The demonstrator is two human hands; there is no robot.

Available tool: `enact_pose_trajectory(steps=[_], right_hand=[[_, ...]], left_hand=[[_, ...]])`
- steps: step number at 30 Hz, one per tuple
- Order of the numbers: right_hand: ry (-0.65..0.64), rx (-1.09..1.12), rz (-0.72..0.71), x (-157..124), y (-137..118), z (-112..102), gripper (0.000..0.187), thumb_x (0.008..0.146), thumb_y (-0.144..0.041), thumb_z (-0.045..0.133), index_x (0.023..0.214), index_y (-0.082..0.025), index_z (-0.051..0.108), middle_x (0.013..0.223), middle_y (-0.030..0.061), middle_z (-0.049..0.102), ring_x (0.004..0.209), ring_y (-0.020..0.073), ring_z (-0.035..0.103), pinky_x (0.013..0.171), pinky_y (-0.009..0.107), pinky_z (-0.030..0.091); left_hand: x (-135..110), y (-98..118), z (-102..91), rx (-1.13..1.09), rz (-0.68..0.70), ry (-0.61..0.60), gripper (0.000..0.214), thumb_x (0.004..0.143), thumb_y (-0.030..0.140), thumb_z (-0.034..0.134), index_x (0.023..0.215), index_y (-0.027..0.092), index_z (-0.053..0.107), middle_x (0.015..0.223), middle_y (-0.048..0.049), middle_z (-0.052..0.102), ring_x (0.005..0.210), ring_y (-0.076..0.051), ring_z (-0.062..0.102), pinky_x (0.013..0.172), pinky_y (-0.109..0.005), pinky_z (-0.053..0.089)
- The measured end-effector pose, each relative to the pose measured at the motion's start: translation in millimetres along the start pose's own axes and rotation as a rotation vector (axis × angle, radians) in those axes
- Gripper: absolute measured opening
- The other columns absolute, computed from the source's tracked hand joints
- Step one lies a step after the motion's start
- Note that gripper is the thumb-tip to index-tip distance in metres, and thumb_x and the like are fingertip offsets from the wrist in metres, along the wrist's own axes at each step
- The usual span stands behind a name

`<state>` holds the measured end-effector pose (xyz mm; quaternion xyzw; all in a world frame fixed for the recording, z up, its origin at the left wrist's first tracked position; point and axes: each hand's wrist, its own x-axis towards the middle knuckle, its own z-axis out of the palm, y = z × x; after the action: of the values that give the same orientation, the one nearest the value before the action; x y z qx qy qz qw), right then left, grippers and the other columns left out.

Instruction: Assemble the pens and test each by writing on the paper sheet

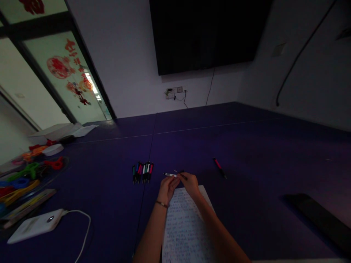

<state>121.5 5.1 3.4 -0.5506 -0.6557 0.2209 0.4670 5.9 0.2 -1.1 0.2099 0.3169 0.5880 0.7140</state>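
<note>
My left hand (167,188) is closed, with a pale pen barrel (170,175) held level and its dark end pointing left. My right hand (191,183) pinches a dark pen part (181,172) close beside it; a thin slip, perhaps a refill, sticks out between the hands, too small to make out. Both hands meet over the top edge of a sheet of handwritten paper (182,223). Left of them lies a row of several pens (142,173) with green, blue, pink and white barrels. A single pink and black pen (219,167) lies apart on the right.
A white power bank (37,225) with a cable rests on the purple table (109,204) at left. Behind it are colourful plastic pieces (30,170) and a white tape roll (53,149). A long dark object (315,215) lies at right. A large screen (208,36) hangs ahead.
</note>
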Motion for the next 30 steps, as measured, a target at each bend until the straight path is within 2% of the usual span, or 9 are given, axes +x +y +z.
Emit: enact_pose_trajectory(steps=[4, 8, 12, 14, 17, 21, 25, 30], right_hand=[[0.004, -0.044, -0.055, -1, 0, 0, 0.020, 0.075, -0.025, 0.047, 0.077, -0.022, 0.067, 0.074, 0.0022, 0.067, 0.067, 0.0158, 0.061, 0.062, 0.024, 0.045], [0.010, 0.013, -0.046, -2, 3, 3, 0.020, 0.075, -0.027, 0.048, 0.081, -0.022, 0.067, 0.074, 0.0019, 0.067, 0.067, 0.0151, 0.061, 0.062, 0.024, 0.045], [0.058, 0.126, -0.014, -2, 3, 3, 0.027, 0.076, -0.035, 0.047, 0.088, -0.019, 0.065, 0.081, 0.0043, 0.067, 0.074, 0.0173, 0.061, 0.065, 0.026, 0.046], [0.086, 0.136, 0.003, -1, 1, 0, 0.033, 0.080, -0.037, 0.039, 0.093, -0.018, 0.062, 0.087, 0.0057, 0.066, 0.080, 0.0181, 0.060, 0.068, 0.027, 0.046], [0.074, 0.013, -0.014, -1, -1, -6, 0.038, 0.084, -0.034, 0.029, 0.097, -0.018, 0.061, 0.086, 0.0061, 0.065, 0.080, 0.0175, 0.059, 0.069, 0.027, 0.045], [0.006, -0.213, -0.124, -2, -4, -15, 0.030, 0.083, -0.029, 0.034, 0.091, -0.022, 0.062, 0.082, 0.0036, 0.063, 0.073, 0.0149, 0.058, 0.066, 0.024, 0.042], [-0.032, -0.420, -0.167, -3, -7, -18, 0.029, 0.083, -0.027, 0.035, 0.086, -0.023, 0.064, 0.072, 0.0029, 0.059, 0.067, 0.0139, 0.055, 0.060, 0.021, 0.039], [-0.080, -0.499, -0.199, -3, -13, -21, 0.030, 0.083, -0.023, 0.033, 0.085, -0.023, 0.063, 0.071, 0.0028, 0.057, 0.069, 0.0130, 0.053, 0.060, 0.020, 0.036]], left_hand=[[-1, 0, 0.7, 0.026, 0.015, 0.001, 0.011, 0.057, 0.013, 0.067, 0.061, 0.011, 0.057, 0.067, -0.0046, 0.063, 0.073, -0.017, 0.062, 0.084, -0.033, 0.042], [-1, 0, 1.0, 0.025, -0.021, 0.013, 0.008, 0.060, 0.011, 0.064, 0.064, 0.012, 0.058, 0.070, -0.0048, 0.064, 0.078, -0.018, 0.061, 0.084, -0.032, 0.043], [0, 3, 1.2, -0.071, -0.072, 0.084, 0.005, 0.068, 0.007, 0.056, 0.068, 0.011, 0.059, 0.072, -0.0066, 0.065, 0.081, -0.017, 0.061, 0.080, -0.027, 0.047], [1, 7, 0.4, -0.136, -0.102, 0.112, 0.009, 0.072, 0.006, 0.050, 0.070, 0.010, 0.059, 0.075, -0.0084, 0.065, 0.084, -0.016, 0.060, 0.077, -0.025, 0.048], [1, 12, -1.8, -0.199, -0.098, 0.114, 0.013, 0.075, 0.007, 0.046, 0.074, 0.009, 0.059, 0.082, -0.0105, 0.065, 0.090, -0.016, 0.058, 0.076, -0.024, 0.049], [2, 13, -2.9, -0.230, -0.058, 0.089, 0.012, 0.075, 0.009, 0.047, 0.075, 0.009, 0.059, 0.090, -0.0120, 0.063, 0.096, -0.018, 0.055, 0.079, -0.025, 0.049], [2, 12, -1.3, -0.245, -0.070, 0.079, 0.013, 0.075, 0.007, 0.046, 0.074, 0.009, 0.059, 0.087, -0.0119, 0.064, 0.096, -0.019, 0.055, 0.079, -0.027, 0.049], [3, 13, -0.5, -0.252, -0.075, 0.099, 0.014, 0.075, 0.006, 0.045, 0.073, 0.008, 0.059, 0.084, -0.0120, 0.064, 0.092, -0.017, 0.058, 0.078, -0.025, 0.049]])
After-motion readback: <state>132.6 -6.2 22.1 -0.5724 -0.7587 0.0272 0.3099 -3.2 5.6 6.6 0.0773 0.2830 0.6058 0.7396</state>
